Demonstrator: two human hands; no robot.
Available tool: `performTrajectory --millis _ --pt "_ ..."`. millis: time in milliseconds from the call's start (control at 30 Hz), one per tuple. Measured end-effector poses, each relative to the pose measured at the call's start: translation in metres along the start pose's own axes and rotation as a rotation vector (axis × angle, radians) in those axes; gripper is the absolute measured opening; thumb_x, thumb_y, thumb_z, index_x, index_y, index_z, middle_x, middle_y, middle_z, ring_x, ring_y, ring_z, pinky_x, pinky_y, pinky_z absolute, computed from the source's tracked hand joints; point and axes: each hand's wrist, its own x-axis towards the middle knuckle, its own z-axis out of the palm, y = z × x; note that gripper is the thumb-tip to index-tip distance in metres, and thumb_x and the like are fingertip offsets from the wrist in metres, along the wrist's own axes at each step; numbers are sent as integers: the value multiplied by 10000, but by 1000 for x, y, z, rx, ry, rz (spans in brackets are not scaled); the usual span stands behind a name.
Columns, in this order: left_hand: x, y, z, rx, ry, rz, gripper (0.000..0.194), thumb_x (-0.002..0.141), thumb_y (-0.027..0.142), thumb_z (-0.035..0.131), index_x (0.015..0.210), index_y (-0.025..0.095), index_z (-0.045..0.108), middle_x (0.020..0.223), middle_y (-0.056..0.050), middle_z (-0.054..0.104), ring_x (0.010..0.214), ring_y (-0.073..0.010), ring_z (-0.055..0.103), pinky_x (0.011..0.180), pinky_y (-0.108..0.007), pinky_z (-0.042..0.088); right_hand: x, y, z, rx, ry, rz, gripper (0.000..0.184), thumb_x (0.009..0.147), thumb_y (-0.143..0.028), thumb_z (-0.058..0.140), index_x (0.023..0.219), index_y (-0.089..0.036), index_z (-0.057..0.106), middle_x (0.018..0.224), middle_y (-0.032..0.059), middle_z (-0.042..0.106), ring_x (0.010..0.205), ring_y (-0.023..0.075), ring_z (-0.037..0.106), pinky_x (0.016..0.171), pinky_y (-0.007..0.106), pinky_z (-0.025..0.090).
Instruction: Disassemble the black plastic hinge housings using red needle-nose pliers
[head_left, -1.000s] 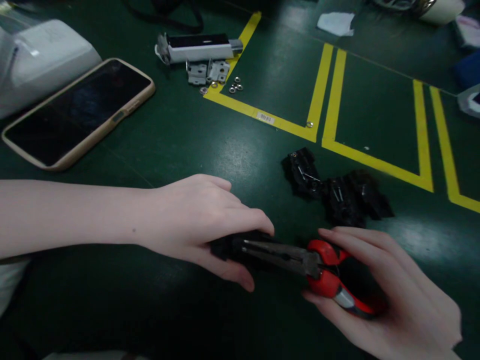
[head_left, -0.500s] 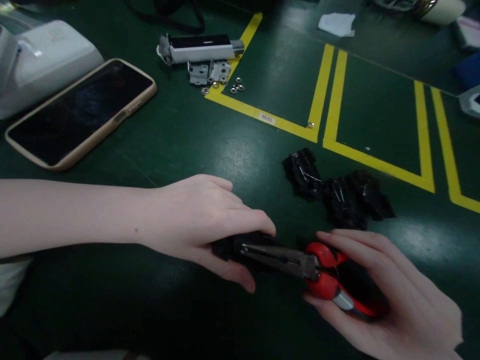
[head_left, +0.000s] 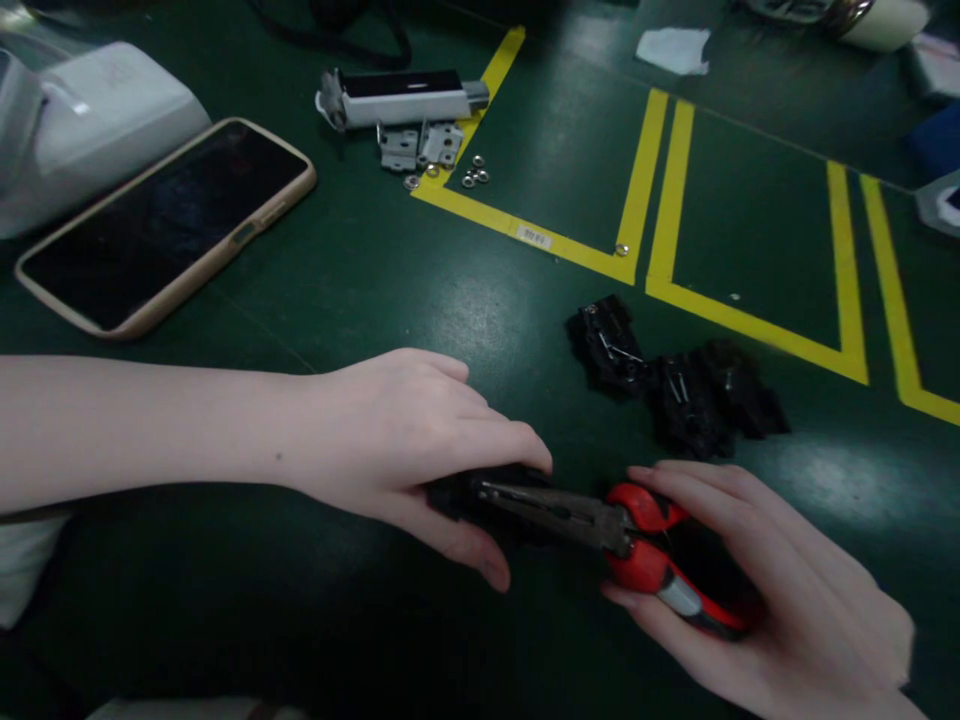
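Note:
My left hand (head_left: 427, 440) is closed round a black plastic part (head_left: 454, 492) and holds it against the green tabletop; most of the part is covered by my fingers and the tool. My right hand (head_left: 787, 590) grips the red handles of a pair of long-nose pliers (head_left: 574, 515). The narrow jaws point left and lie over the black part, their tips close to my left thumb and forefinger. What the tips pinch, if anything, is too dark to make out. Beyond my right hand lie several similar black parts (head_left: 611, 345) with thin metal wires on them.
A phone (head_left: 165, 225) in a tan case lies at left, beside a white device (head_left: 112, 110). Further back are a black-and-white cylindrical piece (head_left: 405, 98), metal brackets (head_left: 420, 147) and several small rings (head_left: 476, 175). Yellow tape (head_left: 757, 330) marks boxes on the green table (head_left: 480, 300).
The pliers and my right hand have shifted very slightly to the left. My left hand keeps its hold on the black part, almost unmoved.

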Motion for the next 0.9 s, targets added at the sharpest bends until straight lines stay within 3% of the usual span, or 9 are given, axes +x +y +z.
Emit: performTrajectory --millis 167,333,633,767,900 --pt "0 1 -1 52 14 -3 617 783 600 728 1210 184 572 998 -10 721 759 -139 647 607 -290 358 -2 0 1 -6 -23 50 425 884 -449 599 1211 -180 557 975 111 677 809 261 685 658 385 556" --pt "-1 3 0 104 35 -15 676 779 611 724 1245 149 563 960 -17 694 714 -138 609 596 -292 358 -3 -1 2 -42 -2 -22 408 875 -398 631 1173 -122 589 977 129 659 823 233 668 667 341 537" --pt "0 5 5 166 24 8 410 915 482 632 1119 127 634 942 -8 697 728 -153 606 622 -324 347 -5 -5 0 -64 -18 -12 412 844 -299 682 1192 -98 594 1026 155 653 875 255 666 691 362 532" --pt "1 5 5 124 20 3 362 906 462 657 1066 138 638 886 9 707 702 -141 612 624 -315 342 -7 -9 -2 -133 17 26 372 869 -271 654 1209 -134 588 1044 144 643 902 267 654 761 387 533" --pt "1 3 3 61 9 -13 387 879 483 685 1078 156 627 856 32 719 688 -124 627 629 -294 342 -9 -8 -4 -174 -28 -25 437 875 -301 646 1244 -85 553 1051 168 627 907 273 640 766 396 530"
